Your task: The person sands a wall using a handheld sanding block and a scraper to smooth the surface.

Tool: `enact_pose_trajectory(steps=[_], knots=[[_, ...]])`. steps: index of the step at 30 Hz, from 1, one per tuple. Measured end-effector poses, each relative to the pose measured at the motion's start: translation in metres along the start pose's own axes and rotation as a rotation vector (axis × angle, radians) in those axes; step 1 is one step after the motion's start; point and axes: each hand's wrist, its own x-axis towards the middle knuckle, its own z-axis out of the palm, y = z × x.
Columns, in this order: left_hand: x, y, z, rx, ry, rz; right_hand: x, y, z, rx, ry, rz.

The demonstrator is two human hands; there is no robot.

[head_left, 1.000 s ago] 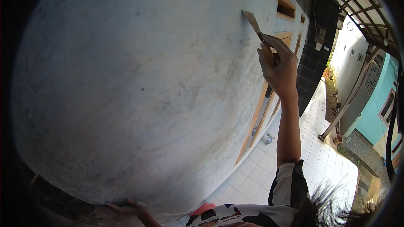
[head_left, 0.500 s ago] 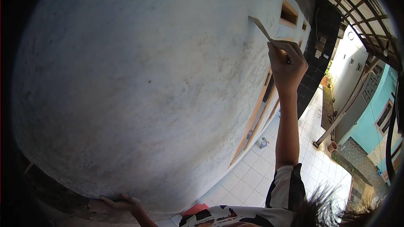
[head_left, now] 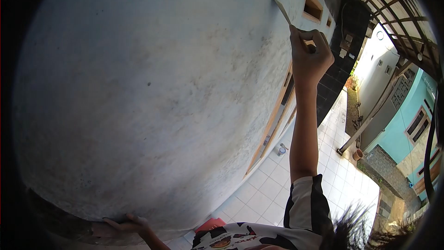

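Observation:
My right hand is raised high and closed round a putty knife. The thin flat blade points up and left, its tip at the pale blue-white wall. Dark smudges and patches mark the wall's surface below and beside the blade. Down at the lower left, my left hand lies against the bottom of the wall in view, fingers stretched out, with nothing seen in it. Shadow partly hides its fingertips.
A wooden-framed vent opening is in the wall near the blade. A wooden door frame stands further along. On the white tiled floor stands a small can. A red object lies near my shirt. A post rises at right.
The putty knife and my right hand have moved upward along the wall. My left hand stays against the wall. The view has shifted slightly.

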Motion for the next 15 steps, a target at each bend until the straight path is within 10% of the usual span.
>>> enact_pose_trajectory(steps=[15], knots=[[0.001, 0.002, 0.006, -0.08, 0.089, -0.042, -0.002, -0.014, -0.014, -0.048, -0.08, 0.049]])
